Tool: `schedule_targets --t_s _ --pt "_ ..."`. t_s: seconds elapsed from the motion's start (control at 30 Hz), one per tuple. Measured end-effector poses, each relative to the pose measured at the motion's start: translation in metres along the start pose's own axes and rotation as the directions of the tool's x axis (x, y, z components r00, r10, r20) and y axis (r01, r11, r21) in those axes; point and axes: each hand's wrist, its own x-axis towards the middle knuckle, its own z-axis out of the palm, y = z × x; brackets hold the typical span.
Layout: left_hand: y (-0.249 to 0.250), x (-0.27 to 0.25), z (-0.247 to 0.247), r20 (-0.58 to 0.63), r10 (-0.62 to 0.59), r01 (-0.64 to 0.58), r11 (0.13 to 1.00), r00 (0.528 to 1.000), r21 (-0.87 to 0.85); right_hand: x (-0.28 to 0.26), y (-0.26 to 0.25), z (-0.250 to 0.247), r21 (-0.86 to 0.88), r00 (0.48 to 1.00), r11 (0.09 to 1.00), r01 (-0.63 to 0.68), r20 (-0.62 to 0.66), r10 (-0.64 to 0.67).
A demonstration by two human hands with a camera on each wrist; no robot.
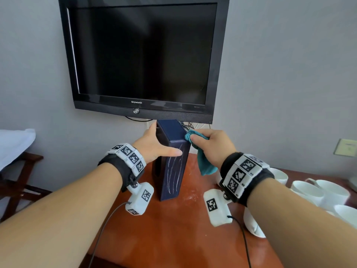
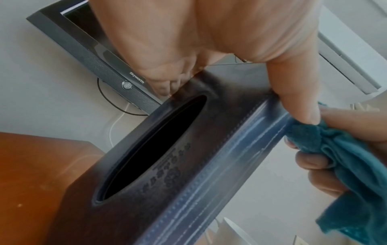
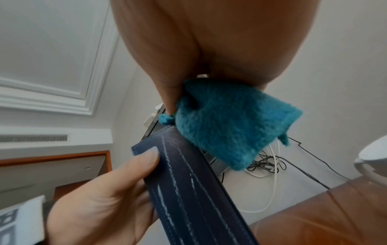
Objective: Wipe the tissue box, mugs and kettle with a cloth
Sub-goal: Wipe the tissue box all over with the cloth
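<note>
Two hands are working the upended tissue box [image 1: 172, 163]: left hand [image 1: 154, 144] bracing it, right hand [image 1: 210, 146] clenching the cloth [image 1: 204, 163] at its two-o'clock edge, mugs [image 1: 316, 192] probably next.

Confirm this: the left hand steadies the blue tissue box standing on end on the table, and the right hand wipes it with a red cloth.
Not quite. The cloth is teal, not red, as the head view shows. The rest holds: the left hand steadies the blue tissue box standing on end on the table, and the right hand wipes it.
</note>
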Motion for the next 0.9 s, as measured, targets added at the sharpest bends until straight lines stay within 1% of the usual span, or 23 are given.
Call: schedule_targets --t_s 0.07,0.13,0.2,0.23,0.3,0.37,0.47,0.53,0.63,0.7,0.83,0.9 --pt "0.000 0.002 0.002 -0.003 -0.011 0.011 1.000 1.000 0.002 0.000 0.002 -0.003 0.025 1.000 1.000 -0.003 -0.011 0.003" --pt "0.011 -0.004 0.001 0.019 -0.016 0.016 1.000 1.000 -0.027 0.001 0.002 -0.007 0.040 1.000 0.999 -0.003 -0.012 0.004" --pt "0.018 -0.007 0.002 0.045 -0.022 0.026 0.996 0.999 -0.082 0.001 0.001 -0.009 0.041 1.000 0.999 -0.001 -0.016 0.001" --pt "0.019 -0.007 0.001 0.052 -0.026 0.033 0.990 0.998 -0.139 0.002 0.000 -0.010 0.048 1.000 0.999 0.003 -0.018 -0.002" --pt "0.021 -0.006 0.000 0.042 -0.045 0.054 0.962 0.998 -0.266 0.004 -0.002 -0.012 0.091 1.000 0.996 0.007 -0.031 -0.004" --pt "0.013 0.001 -0.001 0.064 -0.029 0.050 0.935 0.998 -0.350 0.005 -0.005 -0.011 0.140 0.999 0.990 0.004 -0.045 0.003" --pt "0.023 -0.010 -0.005 0.132 -0.018 0.075 0.892 0.991 -0.446 0.007 -0.007 -0.007 0.201 0.998 0.979 0.022 -0.056 -0.011" --pt "0.031 -0.021 -0.006 0.178 0.024 0.069 0.864 0.984 -0.498 0.009 -0.009 -0.004 0.218 0.999 0.975 0.033 -0.048 -0.023" --pt "0.033 -0.031 -0.004 0.185 0.061 0.053 0.829 0.981 -0.556 0.011 -0.013 0.000 0.204 0.999 0.978 0.042 -0.042 -0.034" --pt "0.030 -0.034 -0.003 0.148 0.078 0.015 0.840 0.986 -0.543 0.012 -0.015 0.004 0.177 0.998 0.983 0.056 -0.036 -0.050" --pt "0.012 -0.033 -0.006 0.043 0.147 -0.123 0.930 0.988 -0.347 0.015 -0.019 0.012 0.109 0.996 0.991 0.083 -0.023 -0.081" --pt "0.011 -0.034 -0.008 -0.015 0.208 -0.204 0.942 0.978 -0.268 0.017 -0.019 0.015 0.080 0.994 0.991 0.105 -0.032 -0.103"
